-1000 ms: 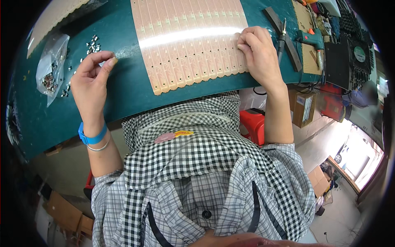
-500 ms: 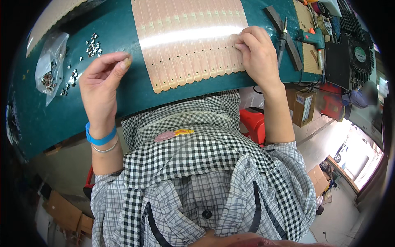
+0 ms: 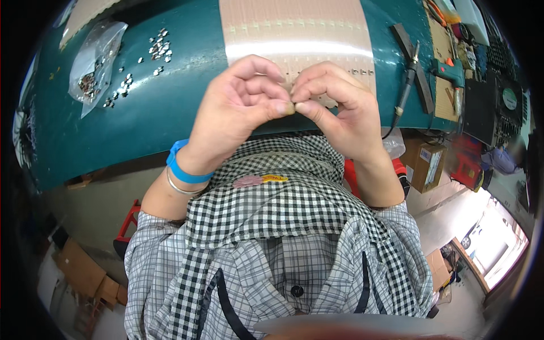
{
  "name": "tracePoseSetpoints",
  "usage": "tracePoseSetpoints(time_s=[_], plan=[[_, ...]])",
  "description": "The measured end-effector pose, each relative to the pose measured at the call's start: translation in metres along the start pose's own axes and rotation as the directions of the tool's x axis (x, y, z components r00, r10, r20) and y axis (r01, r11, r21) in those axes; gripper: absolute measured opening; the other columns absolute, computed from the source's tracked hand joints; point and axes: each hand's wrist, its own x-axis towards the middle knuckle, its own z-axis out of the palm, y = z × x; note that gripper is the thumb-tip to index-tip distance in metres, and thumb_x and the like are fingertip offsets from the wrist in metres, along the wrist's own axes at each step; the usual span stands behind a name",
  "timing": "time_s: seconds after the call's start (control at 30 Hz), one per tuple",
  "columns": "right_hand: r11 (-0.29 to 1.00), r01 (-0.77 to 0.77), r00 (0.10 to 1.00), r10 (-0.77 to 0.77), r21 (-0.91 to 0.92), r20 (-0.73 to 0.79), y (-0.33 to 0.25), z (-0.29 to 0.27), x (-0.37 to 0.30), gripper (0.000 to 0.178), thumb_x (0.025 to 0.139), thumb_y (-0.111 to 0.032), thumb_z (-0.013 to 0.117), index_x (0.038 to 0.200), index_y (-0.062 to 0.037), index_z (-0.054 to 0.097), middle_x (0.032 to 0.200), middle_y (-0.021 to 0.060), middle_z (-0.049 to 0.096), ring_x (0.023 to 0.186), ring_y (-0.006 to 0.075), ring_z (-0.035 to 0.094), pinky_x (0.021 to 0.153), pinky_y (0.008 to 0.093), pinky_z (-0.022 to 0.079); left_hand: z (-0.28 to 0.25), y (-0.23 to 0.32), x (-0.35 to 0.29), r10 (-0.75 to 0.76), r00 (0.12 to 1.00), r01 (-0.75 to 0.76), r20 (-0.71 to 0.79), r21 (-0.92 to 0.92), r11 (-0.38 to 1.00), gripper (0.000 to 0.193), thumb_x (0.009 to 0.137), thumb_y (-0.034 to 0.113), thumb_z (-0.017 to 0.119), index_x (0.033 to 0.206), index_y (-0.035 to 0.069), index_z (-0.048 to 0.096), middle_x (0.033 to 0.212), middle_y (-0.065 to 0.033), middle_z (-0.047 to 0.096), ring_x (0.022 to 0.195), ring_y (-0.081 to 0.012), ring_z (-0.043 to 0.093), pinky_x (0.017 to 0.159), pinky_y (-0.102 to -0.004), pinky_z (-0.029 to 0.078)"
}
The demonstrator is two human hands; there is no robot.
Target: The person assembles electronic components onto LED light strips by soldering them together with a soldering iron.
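Observation:
My left hand [image 3: 232, 107] and my right hand [image 3: 343, 107] meet over the near edge of a pinkish panel of joined narrow strips [image 3: 294, 48]. Thumb and fingertips of each are pinched together, touching the other hand's. Whatever lies between them is hidden or too small to name. Beside my right knuckles, a few small metal parts [image 3: 363, 72] sit on the panel's right side. To the left, small silvery and dark parts [image 3: 161, 46] are scattered over the green mat [image 3: 170, 107]. A clear plastic bag [image 3: 105, 54] beyond them holds more such parts.
A soldering iron [image 3: 407, 85] lies across a dark bar [image 3: 422, 93] right of the panel. Farther right are a green glue gun [image 3: 447, 72] and a black box-shaped device [image 3: 480, 107]. A cardboard box [image 3: 424, 164] stands below the table's right end. Another panel [image 3: 85, 20] shows at far left.
My left hand has moved right, away from the scattered parts, and my right hand has come inward off the panel's right side. Their fingertips now meet. The view has shifted slightly.

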Motion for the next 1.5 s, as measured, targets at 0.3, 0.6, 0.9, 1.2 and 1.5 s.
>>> tracePoseSetpoints(time_s=[0.3, 0.6, 0.9, 1.2, 1.5], plan=[[0.995, -0.043, 0.995, 0.035, 0.094, 0.092, -0.005, -0.003, 0.002, 0.014, 0.076, 0.007, 0.073, 0.088, 0.0019, 0.067, 0.093, 0.0109, 0.066, 0.083, 0.0183, 0.067, 0.067, 0.0264, 0.056, -0.002, -0.006, -0.002, -0.056, 0.996, 0.060, 0.071, -0.058, 0.997, 0.028, 0.082, 0.000, 0.074, 0.105, 0.001, 0.057, 0.092, -0.0038, 0.066, 0.083, -0.0078, 0.065, 0.075, -0.0196, 0.055], [0.897, -0.146, 0.974, 0.057, -0.417, -0.218, 0.033, -0.058, -0.010, 0.010, 0.078, 0.003, 0.066, 0.086, -0.0004, 0.063, 0.088, 0.0091, 0.065, 0.086, 0.0234, 0.062, 0.076, 0.0313, 0.049, -0.088, 0.038, -0.008, 0.656, 0.716, 0.037, -0.237, 0.952, 0.303, 0.024, 0.075, 0.009, 0.079, 0.098, 0.005, 0.071, 0.088, -0.0018, 0.066, 0.062, -0.0073, 0.048, 0.056, -0.0214, 0.041], [0.771, -0.107, 0.983, -0.015, -0.628, -0.185, 0.056, -0.058, -0.022, 0.012, 0.073, 0.001, 0.069, 0.082, -0.0029, 0.063, 0.089, 0.0083, 0.062, 0.090, 0.0290, 0.057, 0.078, 0.0373, 0.047, -0.114, 0.029, -0.001, 0.536, 0.778, 0.205, -0.328, 0.939, 0.278, 0.017, 0.080, 0.009, 0.076, 0.097, 0.006, 0.073, 0.078, -0.0008, 0.066, 0.058, -0.0080, 0.046, 0.056, -0.0227, 0.041], [0.716, -0.073, 0.989, -0.037, -0.695, -0.141, 0.055, -0.053, -0.019, 0.010, 0.074, 0.001, 0.069, 0.083, -0.0011, 0.064, 0.091, 0.0077, 0.064, 0.089, 0.0269, 0.060, 0.078, 0.0344, 0.048, -0.098, 0.025, 0.001, 0.575, 0.784, 0.133, -0.235, 0.968, 0.214, 0.011, 0.083, 0.010, 0.073, 0.092, 0.004, 0.071, 0.080, -0.0060, 0.068, 0.061, -0.0125, 0.055, 0.056, -0.0260, 0.043], [0.740, -0.087, 0.987, -0.024, -0.667, -0.156, 0.060, -0.055, -0.022, 0.013, 0.074, -0.002, 0.071, 0.086, -0.0050, 0.067, 0.086, 0.0052, 0.064, 0.085, 0.0267, 0.059, 0.077, 0.0356, 0.049, -0.096, 0.030, 0.001, 0.518, 0.823, 0.164, -0.234, 0.970, 0.177, 0.013, 0.081, 0.009, 0.074, 0.091, 0.003, 0.070, 0.085, -0.0046, 0.066, 0.059, -0.0132, 0.048, 0.057, -0.0272, 0.041]])
